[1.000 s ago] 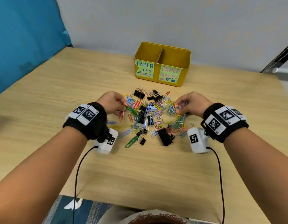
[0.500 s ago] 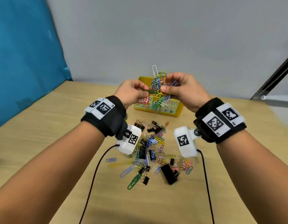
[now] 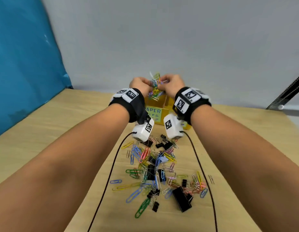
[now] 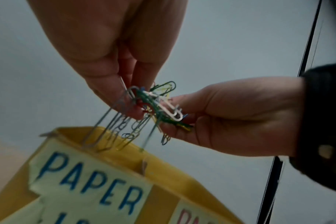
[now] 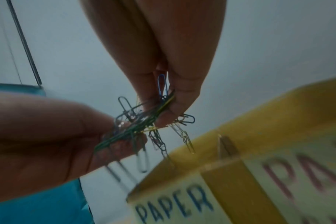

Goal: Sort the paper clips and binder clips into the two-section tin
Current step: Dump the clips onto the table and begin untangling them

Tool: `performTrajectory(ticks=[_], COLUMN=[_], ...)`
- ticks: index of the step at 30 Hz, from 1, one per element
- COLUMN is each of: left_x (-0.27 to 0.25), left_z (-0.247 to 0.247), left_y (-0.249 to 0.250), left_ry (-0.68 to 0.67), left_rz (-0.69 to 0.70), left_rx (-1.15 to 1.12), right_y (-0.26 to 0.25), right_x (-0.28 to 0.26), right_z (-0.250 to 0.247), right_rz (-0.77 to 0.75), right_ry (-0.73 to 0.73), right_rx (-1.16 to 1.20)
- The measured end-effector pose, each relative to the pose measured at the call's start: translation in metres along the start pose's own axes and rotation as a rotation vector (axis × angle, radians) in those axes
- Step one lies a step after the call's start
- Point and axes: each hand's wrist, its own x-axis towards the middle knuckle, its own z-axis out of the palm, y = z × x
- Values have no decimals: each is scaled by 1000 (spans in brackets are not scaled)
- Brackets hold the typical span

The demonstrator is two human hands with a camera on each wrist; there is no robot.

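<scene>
Both hands pinch one tangled bunch of coloured paper clips (image 3: 155,87) between their fingertips, above the yellow two-section tin (image 3: 168,104). My left hand (image 3: 145,85) holds its left side, my right hand (image 3: 168,83) its right side. In the left wrist view the bunch (image 4: 155,109) dangles several silver clips over the rim of the tin (image 4: 163,171), on the side labelled PAPER. The right wrist view shows the same bunch (image 5: 144,125) above the tin (image 5: 259,128). A mixed pile of paper clips and black binder clips (image 3: 158,173) lies on the table.
The wooden table (image 3: 61,131) carries the pile in front of the tin; a large black binder clip (image 3: 181,200) lies at its near right. Two wrist-camera cables (image 3: 110,173) trail across the table. A blue panel (image 3: 19,64) stands at the left, a grey wall behind.
Both hands picked a bunch of paper clips out of the pile, lifted it and carried it forward; it now hangs over the tin instead of in front of it.
</scene>
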Motion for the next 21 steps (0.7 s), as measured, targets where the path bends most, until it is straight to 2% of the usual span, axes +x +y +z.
performTrajectory(ticks=[3, 7, 11, 14, 17, 19, 21], left_x=[-2, -10, -17, -24, -34, -42, -51], left_z=[8, 4, -9, -18, -26, -29, -31], left_y=[-8, -7, -15, -31, -45, -52, -56], left_ry=[-75, -209, -191, -201, -249, -239, -251], left_rz=[24, 86, 134, 160, 168, 197, 217], left_rx=[96, 201, 398, 559, 613, 647, 684], right_y=[19, 28, 35, 37, 36, 38, 46], right_x=[5, 5, 2, -10, -39, -64, -86], right_z=[16, 21, 18, 16, 10, 10, 14], right_rz=[71, 126, 86, -34, -247, -406, -464], right_ry=[-31, -222, -191, -96, -57, -91, -197], right_rx=[-81, 8, 12, -167, -449, -540, -595])
